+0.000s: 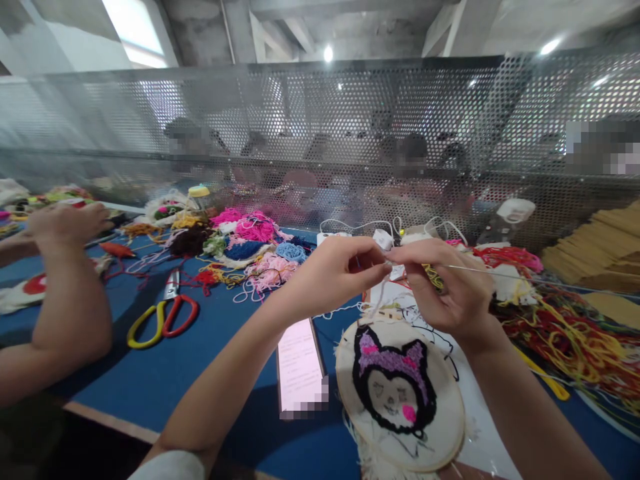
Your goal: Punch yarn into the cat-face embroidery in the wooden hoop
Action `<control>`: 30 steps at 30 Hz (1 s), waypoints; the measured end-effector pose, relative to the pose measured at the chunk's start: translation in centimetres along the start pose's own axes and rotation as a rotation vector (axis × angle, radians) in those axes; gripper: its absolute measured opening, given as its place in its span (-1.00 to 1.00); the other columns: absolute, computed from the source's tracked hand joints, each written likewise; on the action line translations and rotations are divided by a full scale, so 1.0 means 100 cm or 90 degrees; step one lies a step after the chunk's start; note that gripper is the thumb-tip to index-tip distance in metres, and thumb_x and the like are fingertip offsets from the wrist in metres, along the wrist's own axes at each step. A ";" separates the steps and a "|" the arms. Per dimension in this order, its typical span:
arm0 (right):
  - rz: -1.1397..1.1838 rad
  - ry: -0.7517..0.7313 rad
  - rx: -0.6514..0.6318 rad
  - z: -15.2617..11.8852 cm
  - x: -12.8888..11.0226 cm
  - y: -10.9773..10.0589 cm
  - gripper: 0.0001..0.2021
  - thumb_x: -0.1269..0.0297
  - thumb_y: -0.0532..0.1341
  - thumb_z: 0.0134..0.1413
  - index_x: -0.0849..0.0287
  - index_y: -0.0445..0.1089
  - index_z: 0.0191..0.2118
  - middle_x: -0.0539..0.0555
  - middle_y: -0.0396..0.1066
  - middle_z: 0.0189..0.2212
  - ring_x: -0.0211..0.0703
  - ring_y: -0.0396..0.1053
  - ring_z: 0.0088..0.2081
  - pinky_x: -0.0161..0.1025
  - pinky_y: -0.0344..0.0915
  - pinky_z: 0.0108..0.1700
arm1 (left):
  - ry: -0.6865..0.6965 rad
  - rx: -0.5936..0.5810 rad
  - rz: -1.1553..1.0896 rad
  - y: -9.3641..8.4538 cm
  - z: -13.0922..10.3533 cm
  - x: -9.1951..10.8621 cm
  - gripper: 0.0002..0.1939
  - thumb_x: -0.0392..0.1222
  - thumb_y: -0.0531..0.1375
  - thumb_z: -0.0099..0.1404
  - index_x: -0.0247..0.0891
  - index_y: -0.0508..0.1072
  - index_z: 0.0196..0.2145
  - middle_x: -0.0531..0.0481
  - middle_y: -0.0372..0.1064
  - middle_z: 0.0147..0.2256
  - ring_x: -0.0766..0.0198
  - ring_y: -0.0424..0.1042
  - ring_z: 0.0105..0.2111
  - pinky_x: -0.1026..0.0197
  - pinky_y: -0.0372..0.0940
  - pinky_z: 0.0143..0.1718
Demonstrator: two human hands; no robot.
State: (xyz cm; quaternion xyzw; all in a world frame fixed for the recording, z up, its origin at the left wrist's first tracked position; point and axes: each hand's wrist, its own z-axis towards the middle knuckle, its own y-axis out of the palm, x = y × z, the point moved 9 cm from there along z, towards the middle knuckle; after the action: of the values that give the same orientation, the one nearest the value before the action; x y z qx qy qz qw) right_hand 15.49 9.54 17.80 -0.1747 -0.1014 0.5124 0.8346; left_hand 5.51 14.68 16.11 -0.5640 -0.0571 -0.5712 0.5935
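Note:
My left hand (345, 267) is closed in a pinch at the centre, its fingertips meeting those of my right hand (443, 280). A strand of pale yarn (383, 291) hangs down from between the fingertips. A thin metal wire (493, 271) runs through my right hand and sticks out far to the right. Its end at the fingertips is too small to make out. Below the hands lies a round embroidery hoop (450, 427) with white cloth, bearing a cartoon face in black, purple and pink yarn, partly filled.
A phone (300, 367) with a lit screen lies left of the hoop. Farther left are red-and-yellow scissors (171, 303) and a co-worker's arm (70, 280). Yarn heaps (257, 230) line the back; more tangled yarn (560, 333) lies right. A perforated metal screen (300, 147) stands behind.

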 end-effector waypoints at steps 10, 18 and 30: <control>0.014 0.017 -0.016 0.000 0.003 0.007 -0.77 0.63 0.13 -0.05 0.19 0.34 -0.28 0.10 0.44 -0.38 -0.12 0.41 -0.31 -0.16 0.36 -0.27 | 0.010 0.025 0.018 -0.003 0.000 0.001 -0.82 -0.21 0.11 0.25 -0.33 0.34 -0.47 0.14 0.21 -0.58 0.50 0.13 -0.58 0.39 0.03 -0.56; -0.006 0.046 -0.040 0.001 0.008 0.014 -0.78 0.61 0.13 -0.02 0.17 0.36 -0.28 0.06 0.43 -0.41 -0.13 0.39 -0.32 -0.18 0.34 -0.26 | 0.015 0.055 0.065 -0.005 0.003 -0.003 -0.84 -0.33 0.11 0.16 -0.31 0.27 -0.57 0.17 0.15 -0.62 0.48 0.11 -0.58 0.36 -0.01 -0.55; 0.009 0.089 -0.009 -0.001 0.013 0.005 -0.81 0.57 0.14 0.00 0.20 0.42 -0.30 0.11 0.44 -0.39 -0.12 0.40 -0.32 -0.15 0.33 -0.24 | 0.019 0.041 0.057 -0.007 0.006 -0.009 -0.82 -0.30 0.11 0.16 -0.29 0.26 -0.59 0.17 0.08 -0.65 0.45 0.06 -0.59 0.33 -0.05 -0.57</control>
State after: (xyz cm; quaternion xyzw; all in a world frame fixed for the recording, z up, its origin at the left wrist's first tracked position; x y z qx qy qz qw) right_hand 15.73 10.88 17.47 -0.2171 -0.0451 0.5039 0.8348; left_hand 4.99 15.87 16.08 -0.5377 -0.0415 -0.5507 0.6371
